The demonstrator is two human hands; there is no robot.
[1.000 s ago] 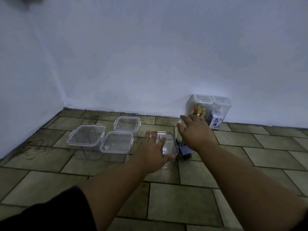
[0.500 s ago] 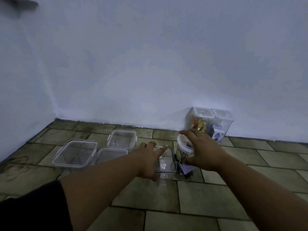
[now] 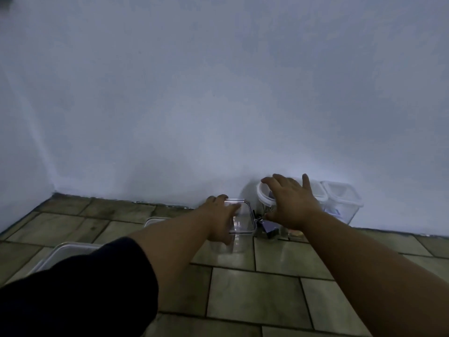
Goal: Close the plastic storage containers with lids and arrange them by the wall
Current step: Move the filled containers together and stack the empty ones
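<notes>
The left grip (image 3: 218, 216), a bare hand reaching out of a dark sleeve (image 3: 80, 293), lies on the near left corner of a clear square box (image 3: 243, 218). Its fingers lie fairly straight along the box's left rim and its thumb hangs down the near wall, so the grip is flat and relaxed, touching the box rather than clasping it. The box stands on the tiled floor (image 3: 255, 295) close to the wall (image 3: 218, 105). It has see-through walls and a flat clear lid with rounded corners on top.

The right grip (image 3: 291, 205) covers a round jar (image 3: 263, 194) just to the right of the box. Its fingers are fanned wide across the jar's white-rimmed lid and its thumb points left against the jar's front. Whether it clasps the jar or only presses on it cannot be told. The jar stands near the wall, and a small dark bluish thing (image 3: 269, 229) lies at its foot, too dim to make out.

Behind the right grip, two tall clear containers (image 3: 340, 199) with white lids stand side by side against the wall; the left one is mostly hidden by the fingers. Further left, the rims of two more clear boxes (image 3: 65, 251) show beside the left forearm and sleeve.
</notes>
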